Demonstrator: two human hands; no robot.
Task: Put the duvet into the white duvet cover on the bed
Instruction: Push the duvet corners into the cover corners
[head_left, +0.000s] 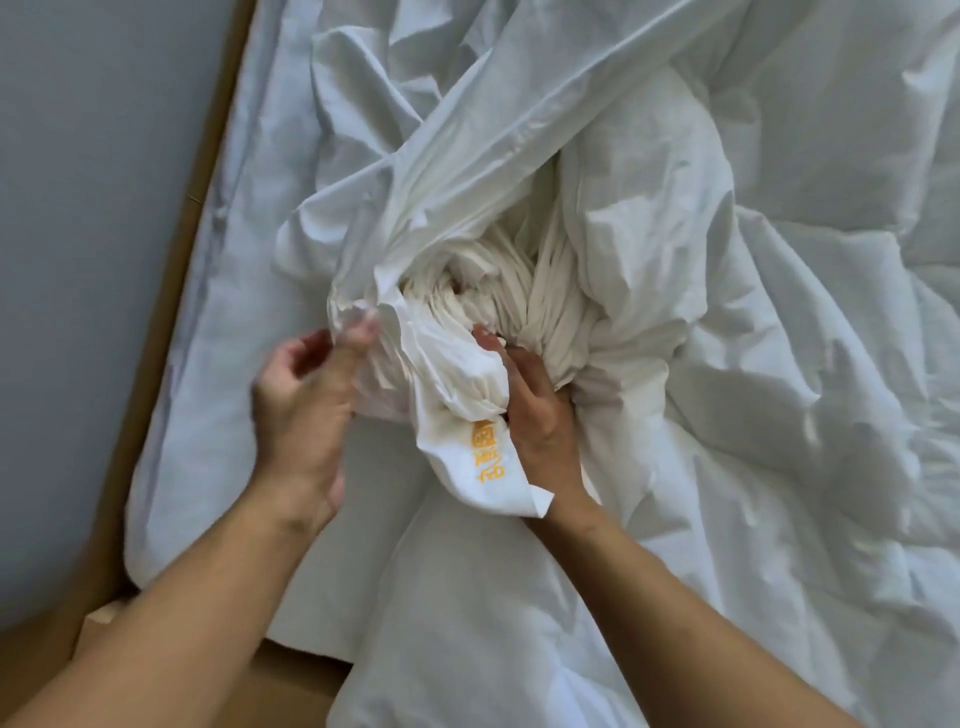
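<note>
The bed (208, 395), a mattress under a pale white sheet, stretches beyond the fingers and to either side of them. A flat grey surface (78, 208) lies well to the left of the left fingers, past a narrow brown wooden frame (165, 312) that runs along the bed's edge. The puffy white duvet (779, 374) lies rumpled on the bed, right of the right fingers and beyond them. The thin white duvet cover (452, 364) is gathered into a tight ring of folds between the two hands, with one long twisted fold running up and away from the fingertips.

The right hand (540, 415) grips the near right side of that ring, its fingers curled into the folds and its thumb on top. The left hand (306, 410) is motion-blurred. Its thumb lies against the ring's left edge and its fingers are curled, but whether they pinch the cloth cannot be told. Orange printed lettering (485, 452) shows on a loose flap of the cover, just left of the right fingers.
</note>
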